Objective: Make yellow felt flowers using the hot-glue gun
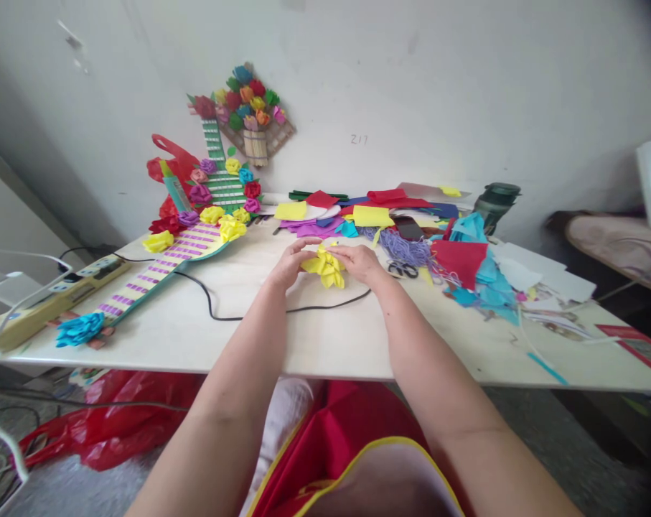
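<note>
A yellow paper flower [329, 271] with ruffled petals is held just over the table between my two hands. My left hand [293, 263] curls its fingers around the flower's left edge, and its fingertips are partly hidden behind the petals. From the other side, my right hand [359, 261] pinches the upper right petals. A black cable [325, 308] runs across the table on the near side of the flower. Just right of my right hand lies a pair of scissors [403, 270] with dark handles.
Left stands a guitar-shaped craft [153, 271] with paper flowers, near a power strip [61, 298]. Coloured paper sheets [371, 215], purple shredded strands [405, 248] and blue scraps [497, 294] lie at the back and right, with a dark bottle [496, 205]. A red bag [120, 416] lies below.
</note>
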